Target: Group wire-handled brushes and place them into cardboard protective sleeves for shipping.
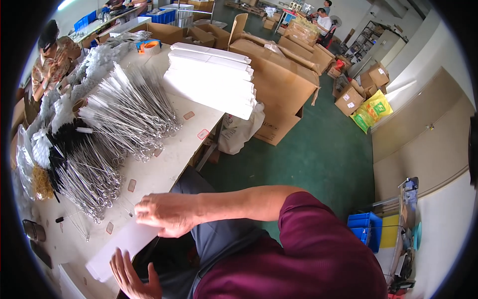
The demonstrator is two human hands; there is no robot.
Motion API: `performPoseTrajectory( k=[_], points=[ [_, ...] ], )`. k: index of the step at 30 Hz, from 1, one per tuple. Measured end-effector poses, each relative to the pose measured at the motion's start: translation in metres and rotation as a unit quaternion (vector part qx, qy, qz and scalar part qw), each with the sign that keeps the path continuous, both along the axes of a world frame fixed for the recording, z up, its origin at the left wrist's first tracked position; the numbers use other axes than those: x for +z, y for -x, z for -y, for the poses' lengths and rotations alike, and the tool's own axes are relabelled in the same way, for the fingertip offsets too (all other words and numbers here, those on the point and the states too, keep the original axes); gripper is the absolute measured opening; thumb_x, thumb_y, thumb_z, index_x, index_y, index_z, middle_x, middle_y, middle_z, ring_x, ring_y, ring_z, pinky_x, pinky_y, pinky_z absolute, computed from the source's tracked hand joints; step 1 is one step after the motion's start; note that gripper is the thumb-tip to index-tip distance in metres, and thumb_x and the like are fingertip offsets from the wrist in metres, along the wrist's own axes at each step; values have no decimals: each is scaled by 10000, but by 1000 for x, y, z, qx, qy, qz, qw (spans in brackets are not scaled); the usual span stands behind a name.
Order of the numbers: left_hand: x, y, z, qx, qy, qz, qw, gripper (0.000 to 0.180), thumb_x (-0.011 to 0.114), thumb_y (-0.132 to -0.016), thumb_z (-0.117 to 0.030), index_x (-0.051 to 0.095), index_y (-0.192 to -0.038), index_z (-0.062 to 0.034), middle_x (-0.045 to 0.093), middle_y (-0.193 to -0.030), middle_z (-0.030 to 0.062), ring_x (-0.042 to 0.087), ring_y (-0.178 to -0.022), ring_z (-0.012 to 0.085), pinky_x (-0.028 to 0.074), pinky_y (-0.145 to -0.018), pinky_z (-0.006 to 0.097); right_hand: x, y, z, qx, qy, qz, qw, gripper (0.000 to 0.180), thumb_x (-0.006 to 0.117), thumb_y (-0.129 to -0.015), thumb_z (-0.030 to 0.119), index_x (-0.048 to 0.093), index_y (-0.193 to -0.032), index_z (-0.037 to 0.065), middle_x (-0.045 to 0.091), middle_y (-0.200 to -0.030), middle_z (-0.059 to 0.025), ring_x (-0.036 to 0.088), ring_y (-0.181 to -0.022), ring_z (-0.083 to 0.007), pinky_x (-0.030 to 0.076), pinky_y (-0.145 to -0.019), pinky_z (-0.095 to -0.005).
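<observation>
My left hand (133, 280) is at the lower edge of the picture, its fingers spread and nothing in them. It lies beside a flat, translucent white sheet or bag (113, 253) at the table's near edge. Over the far end of that sheet is my right hand (169, 214), fingers curled together; what they grip, if anything, is hidden. A thin wire with a dark tip (130, 214) lies close to its fingertips. Further up the table are heaps of wire-handled brushes with looped ends: white-bristled ones (132, 109) and black-bristled ones (89, 172).
A stack of white flat boxes (211, 74) sits at the table's far right, near an orange tape roll (149, 47). Large cardboard boxes (276, 74) stand beyond the table. Across the heaps, another person (57, 60) sits. Blue bins (365, 231) stand at the right.
</observation>
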State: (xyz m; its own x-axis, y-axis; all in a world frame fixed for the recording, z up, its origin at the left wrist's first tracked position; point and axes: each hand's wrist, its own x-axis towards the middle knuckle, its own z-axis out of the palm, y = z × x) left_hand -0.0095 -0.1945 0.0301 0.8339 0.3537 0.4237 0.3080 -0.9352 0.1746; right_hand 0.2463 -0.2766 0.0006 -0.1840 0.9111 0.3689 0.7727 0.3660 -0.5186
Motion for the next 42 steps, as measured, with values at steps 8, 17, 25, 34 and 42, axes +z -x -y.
performPoseTrajectory(
  k=[8, 17, 25, 34, 42],
  points=[
    [-32, -12, -19, 7, 134, -92, 987, 734, 763, -756, -165, 453, -1387, 44, 544, -1295, 282, 493, -1213, 491, 391, -1043, 560, -19, 29, -15, 48, -5, 60, 997, 299, 763, -718, 180, 626, -912, 0, 594, -1014, -136, 577, -1002, -293, 475, -925, -395],
    [-31, -12, -29, 76, 191, -102, 973, 773, 820, -690, -200, 482, -1350, 19, 588, -1144, 222, 569, -1091, 451, 427, -978, 558, -16, 34, -20, -2, -78, 25, 997, 311, 712, -772, 183, 634, -966, -47, 582, -1060, -149, 547, -1086, -309, 437, -992, -406],
    [-56, -8, -30, 110, 91, -85, 986, 738, 805, -696, -187, 479, -1322, 29, 569, -1153, 228, 573, -1056, 448, 449, -922, 547, -36, 57, -7, -208, -11, 29, 978, 358, 643, -854, 144, 583, -1150, -49, 547, -1104, -160, 522, -1069, -284, 436, -963, -374],
    [-64, -9, -25, 98, 58, -85, 990, 582, 712, -813, -205, 493, -1274, 75, 564, -1109, 242, 585, -1008, 438, 490, -854, 509, -50, 84, -9, -240, 31, 15, 970, 520, 674, -838, 155, 534, -1265, -106, 552, -1070, -181, 584, -966, -281, 487, -870, -336],
    [-66, -9, -20, 112, 54, -87, 988, 565, 699, -859, -268, 516, -1265, 80, 577, -1100, 235, 606, -983, 418, 521, -815, 493, -37, 84, -15, -214, 165, -159, 949, 513, 740, -817, 191, 540, -1199, -88, 579, -1102, -228, 639, -1005, -347, 531, -836, -405]
  ],
)
